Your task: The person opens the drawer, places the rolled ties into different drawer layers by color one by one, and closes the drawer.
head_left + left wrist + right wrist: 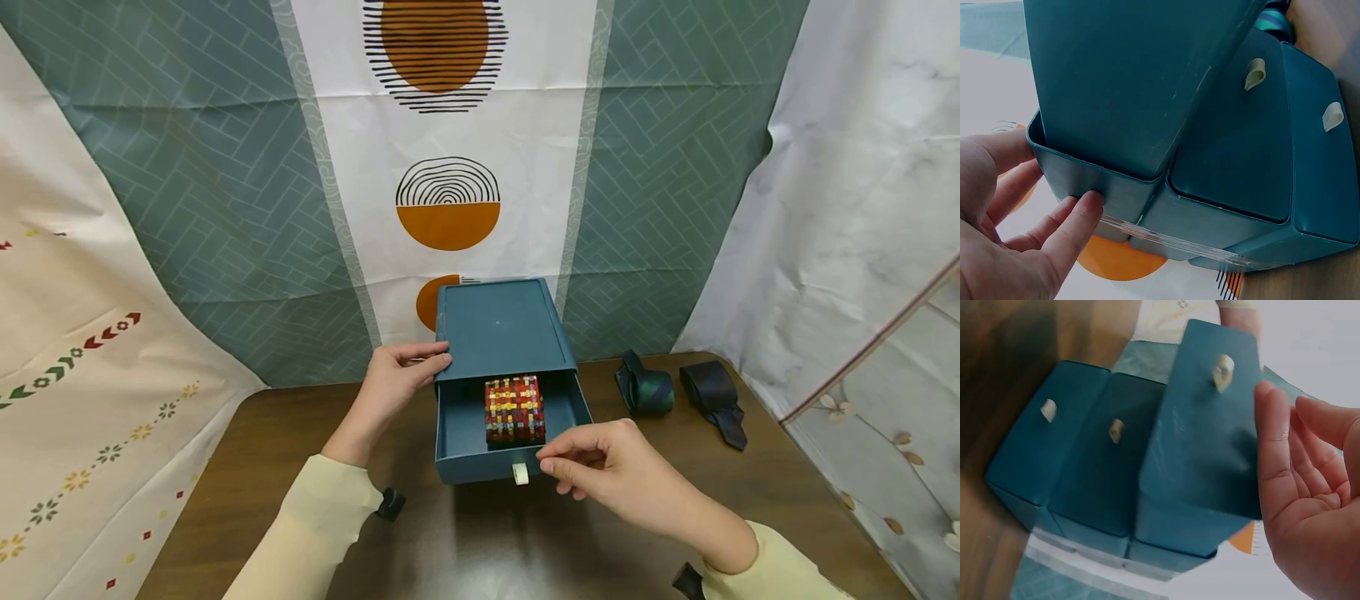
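A dark teal drawer cabinet stands against the back cloth, its top drawer pulled well out. In the drawer sits a squarish bundle with a woven red, yellow and blue pattern. My left hand rests its fingers on the cabinet's front left corner; the left wrist view shows fingertips against the casing. At the drawer front's right end is my right hand, fingers loosely bent beside the edge. A cream pull tab hangs left of it, apart from the fingers.
Two rolled neckties lie right of the cabinet, one green and navy, the other dark. Two lower drawers are closed, each with a cream tab. Patterned cloths hang behind and on both sides of the wooden table.
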`<state>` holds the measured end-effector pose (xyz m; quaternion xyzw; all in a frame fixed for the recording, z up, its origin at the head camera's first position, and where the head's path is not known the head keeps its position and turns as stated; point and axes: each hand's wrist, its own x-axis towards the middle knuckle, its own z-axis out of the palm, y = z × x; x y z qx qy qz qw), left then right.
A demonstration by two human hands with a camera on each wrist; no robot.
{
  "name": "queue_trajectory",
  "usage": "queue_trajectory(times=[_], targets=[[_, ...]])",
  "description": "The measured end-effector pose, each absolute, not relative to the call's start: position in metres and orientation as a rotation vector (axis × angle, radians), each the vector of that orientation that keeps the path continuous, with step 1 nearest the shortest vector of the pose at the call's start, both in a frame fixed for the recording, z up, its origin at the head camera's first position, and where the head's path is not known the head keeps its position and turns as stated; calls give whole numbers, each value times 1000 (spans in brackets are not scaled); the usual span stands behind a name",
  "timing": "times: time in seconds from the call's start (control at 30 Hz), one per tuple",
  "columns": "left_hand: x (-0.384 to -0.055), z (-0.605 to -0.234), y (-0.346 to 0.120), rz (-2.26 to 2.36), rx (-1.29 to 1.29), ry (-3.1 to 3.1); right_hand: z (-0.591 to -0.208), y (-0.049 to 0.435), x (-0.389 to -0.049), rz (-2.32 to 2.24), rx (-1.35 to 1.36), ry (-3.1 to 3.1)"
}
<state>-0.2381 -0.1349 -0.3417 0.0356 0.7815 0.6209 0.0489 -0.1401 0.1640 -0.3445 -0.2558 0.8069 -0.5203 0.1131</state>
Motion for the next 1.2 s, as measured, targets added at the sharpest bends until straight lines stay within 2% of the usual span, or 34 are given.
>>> queue_trajectory(times=[0.27,0.73,1.2], targets=[[-228,-330,-130,1863,122,2415,-361,156,-139,-1415,-769,2377],[-247,-357,-139,1910,122,2399,-376,145,-140,-1468,-716,2391],[-241,-351,-137,1919,124,2398,-384,140,-143,-1535,-658,2421]])
